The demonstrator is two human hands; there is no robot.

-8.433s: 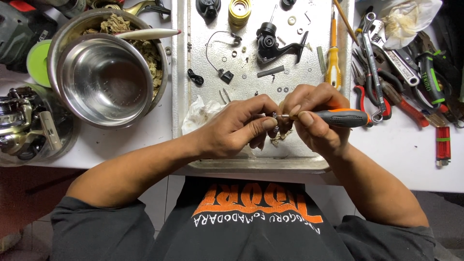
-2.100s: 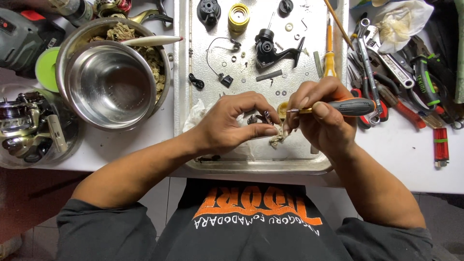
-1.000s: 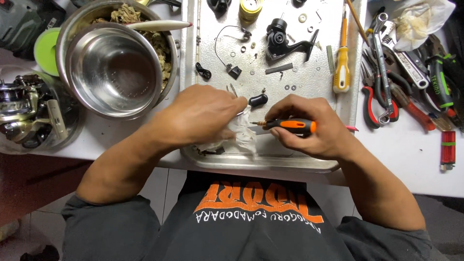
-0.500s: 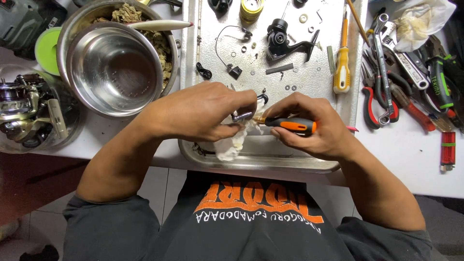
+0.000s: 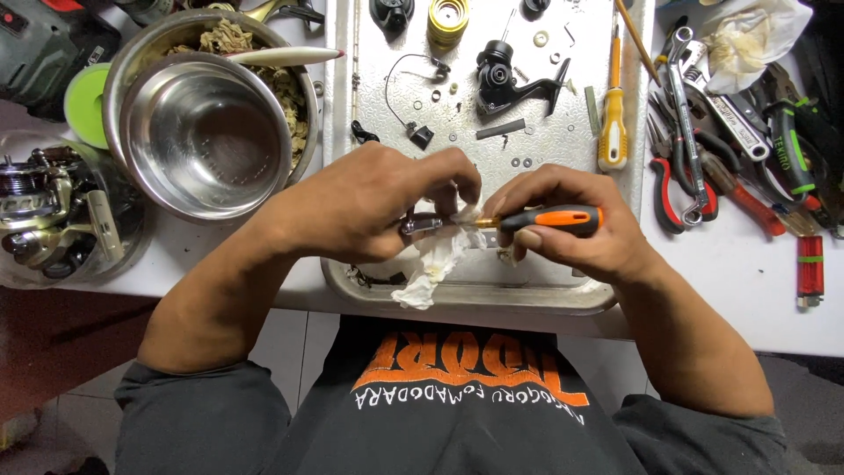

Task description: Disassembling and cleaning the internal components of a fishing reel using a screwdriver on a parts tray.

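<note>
My left hand (image 5: 374, 207) grips a small dark metal part (image 5: 422, 225) together with a crumpled white tissue (image 5: 431, 264) that hangs below it. An orange-and-black screwdriver (image 5: 549, 218) lies in my right hand (image 5: 576, 233), its brass tip pointing left into the part. Both hands hover over the near end of a metal tray (image 5: 492, 295).
The tray holds a black reel body (image 5: 505, 75), a yellow spool (image 5: 448, 16), washers and a yellow screwdriver (image 5: 613, 132). A steel bowl (image 5: 202, 132) sits left, nested in a bigger bowl. Pliers and wrenches (image 5: 703, 149) lie right, beside a red lighter (image 5: 810, 268). A fishing reel (image 5: 44, 220) lies far left.
Earlier I held a grey-handled tool against the part. Now an orange-and-black screwdriver is in my right hand, and the tissue hangs lower from my left hand.
</note>
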